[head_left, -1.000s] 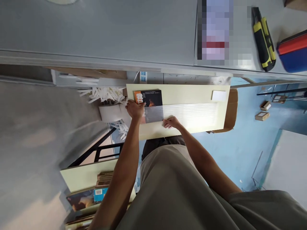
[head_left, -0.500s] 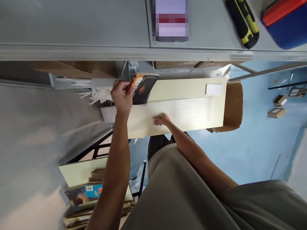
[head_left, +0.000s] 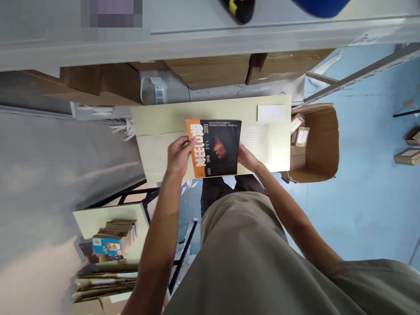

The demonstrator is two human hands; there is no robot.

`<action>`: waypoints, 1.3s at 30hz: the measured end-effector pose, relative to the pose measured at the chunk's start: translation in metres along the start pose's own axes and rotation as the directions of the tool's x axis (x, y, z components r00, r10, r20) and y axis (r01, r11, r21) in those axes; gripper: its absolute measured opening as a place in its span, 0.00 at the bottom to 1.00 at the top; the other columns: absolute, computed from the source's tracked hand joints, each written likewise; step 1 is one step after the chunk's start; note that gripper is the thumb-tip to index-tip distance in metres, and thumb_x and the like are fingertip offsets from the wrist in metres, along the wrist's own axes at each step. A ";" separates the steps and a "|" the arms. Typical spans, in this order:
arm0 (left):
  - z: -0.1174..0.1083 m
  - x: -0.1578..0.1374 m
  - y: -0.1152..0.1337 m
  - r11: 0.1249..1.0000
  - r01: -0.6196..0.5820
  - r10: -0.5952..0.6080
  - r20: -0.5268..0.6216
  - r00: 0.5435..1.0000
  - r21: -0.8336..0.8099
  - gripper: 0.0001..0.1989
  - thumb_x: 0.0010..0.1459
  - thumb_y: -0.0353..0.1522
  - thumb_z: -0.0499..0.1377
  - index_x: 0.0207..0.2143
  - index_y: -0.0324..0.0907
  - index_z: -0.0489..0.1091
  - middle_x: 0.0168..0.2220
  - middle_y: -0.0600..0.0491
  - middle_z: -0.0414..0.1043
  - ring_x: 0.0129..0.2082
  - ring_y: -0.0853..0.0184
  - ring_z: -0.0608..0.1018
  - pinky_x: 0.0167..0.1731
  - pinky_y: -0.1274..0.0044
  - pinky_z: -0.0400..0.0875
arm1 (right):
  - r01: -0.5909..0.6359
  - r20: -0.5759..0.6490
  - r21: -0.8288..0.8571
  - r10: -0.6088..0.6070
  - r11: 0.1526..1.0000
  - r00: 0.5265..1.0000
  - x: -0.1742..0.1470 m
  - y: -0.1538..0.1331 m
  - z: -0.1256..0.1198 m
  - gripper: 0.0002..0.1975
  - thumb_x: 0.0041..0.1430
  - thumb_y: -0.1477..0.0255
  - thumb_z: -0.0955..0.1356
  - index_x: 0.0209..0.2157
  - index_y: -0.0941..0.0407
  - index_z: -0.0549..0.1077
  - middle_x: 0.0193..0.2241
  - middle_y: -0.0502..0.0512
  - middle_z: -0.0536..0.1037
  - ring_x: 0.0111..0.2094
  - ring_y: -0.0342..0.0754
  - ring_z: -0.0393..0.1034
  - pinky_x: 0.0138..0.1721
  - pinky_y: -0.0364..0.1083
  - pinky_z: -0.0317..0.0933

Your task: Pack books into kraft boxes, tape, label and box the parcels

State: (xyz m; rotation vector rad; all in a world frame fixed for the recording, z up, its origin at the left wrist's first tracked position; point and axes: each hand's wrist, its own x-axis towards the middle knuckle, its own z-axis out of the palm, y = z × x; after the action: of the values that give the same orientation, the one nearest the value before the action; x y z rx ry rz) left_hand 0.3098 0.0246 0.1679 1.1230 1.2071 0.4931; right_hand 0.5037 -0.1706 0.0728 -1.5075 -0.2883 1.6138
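Note:
A paperback book with a black and orange cover faces up between my hands, over the cream tabletop. My left hand grips its orange edge, thumb on the cover and fingers behind. At the opposite edge, my right hand is closed on the book, with its fingers partly hidden beneath. Under and beside the book lies a whitish translucent sheet; the book covers part of it. A small white card or stack of labels rests near the table's far right corner.
To the right stands an open cardboard box with small boxes inside. A grey shelf crosses above the table's far side. At lower left, a stack of books sits on a low stand. Flattened cardboard lies nearby.
My left hand has brought the book down and right over the table, turning its cover up. My right hand has left the sheet and taken hold of the book's right edge.

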 end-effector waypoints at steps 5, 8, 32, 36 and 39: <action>0.072 -0.011 -0.091 0.937 0.334 -0.337 -0.016 0.941 -0.102 0.29 0.40 0.48 0.83 0.36 0.39 0.81 0.35 0.49 0.83 0.35 0.63 0.82 0.37 0.73 0.78 | 0.042 -0.141 0.066 -0.032 0.997 0.990 -0.048 0.029 -0.068 0.32 0.53 0.42 0.82 0.45 0.52 0.80 0.46 0.57 0.89 0.51 0.58 0.83 0.53 0.52 0.76; 0.092 -0.011 -0.116 0.926 0.356 -0.363 -0.034 0.931 -0.122 0.28 0.39 0.44 0.83 0.37 0.38 0.82 0.38 0.48 0.85 0.37 0.63 0.83 0.39 0.73 0.78 | 0.082 -0.241 0.016 -0.076 0.996 0.968 -0.044 0.045 -0.075 0.29 0.53 0.44 0.82 0.42 0.52 0.79 0.43 0.56 0.88 0.48 0.56 0.82 0.52 0.51 0.76; 0.091 0.042 -0.150 0.947 0.259 -0.223 -0.187 0.957 0.192 0.13 0.57 0.30 0.71 0.44 0.37 0.84 0.44 0.48 0.87 0.48 0.60 0.86 0.54 0.72 0.81 | -0.261 -0.660 -0.558 -0.229 0.788 0.716 -0.069 0.040 -0.124 0.11 0.75 0.62 0.68 0.44 0.55 0.78 0.43 0.65 0.87 0.43 0.58 0.81 0.49 0.54 0.72; 0.092 0.044 -0.151 0.947 0.269 -0.232 -0.206 0.951 0.175 0.13 0.57 0.29 0.71 0.45 0.36 0.83 0.43 0.48 0.87 0.48 0.60 0.86 0.55 0.70 0.81 | -0.147 -0.549 -0.652 -0.328 0.744 0.769 -0.076 0.028 -0.095 0.13 0.77 0.60 0.66 0.42 0.53 0.77 0.41 0.62 0.87 0.42 0.57 0.81 0.47 0.52 0.72; 0.094 0.042 -0.151 0.950 0.246 -0.209 -0.196 0.958 0.191 0.13 0.60 0.29 0.69 0.47 0.35 0.82 0.45 0.47 0.86 0.49 0.60 0.86 0.56 0.70 0.80 | -0.053 -0.423 -0.724 -0.382 0.687 0.821 -0.073 0.015 -0.063 0.12 0.78 0.63 0.66 0.43 0.53 0.78 0.42 0.61 0.86 0.44 0.56 0.81 0.49 0.51 0.72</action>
State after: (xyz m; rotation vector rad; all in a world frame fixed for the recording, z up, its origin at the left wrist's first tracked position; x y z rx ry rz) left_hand 0.3728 -0.0436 0.0101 1.1189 1.5519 0.2919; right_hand 0.5440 -0.2559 0.0979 -2.3827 -0.7722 0.8444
